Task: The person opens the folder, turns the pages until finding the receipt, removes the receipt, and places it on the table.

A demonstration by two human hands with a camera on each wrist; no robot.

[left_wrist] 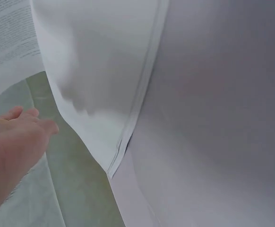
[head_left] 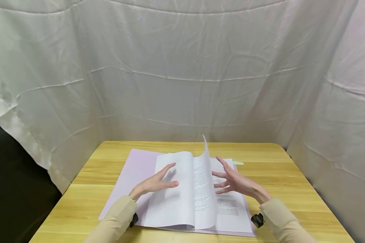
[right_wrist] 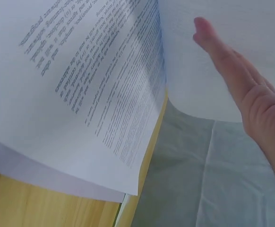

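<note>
A light purple folder (head_left: 140,168) lies spread on the table with printed sheets inside. White turned-over pages (head_left: 173,195) lie on its left side, blank face up. One curved sheet (head_left: 205,189) stands up in the middle, printed on its left face. More printed paper (head_left: 228,206) lies flat at the right. My left hand (head_left: 155,182) hovers over the left pages, fingers and thumb spread, casting a shadow on them. My right hand (head_left: 237,182) is beside the standing sheet with its fingers spread; whether the fingertips touch the sheet is unclear. Neither hand grips anything.
A pale tab (head_left: 238,163) sticks out past the folder's upper right edge. The wooden table (head_left: 280,189) extends around the folder. White cloth (head_left: 182,101) hangs behind and on both sides, with a black area (head_left: 12,189) at the left.
</note>
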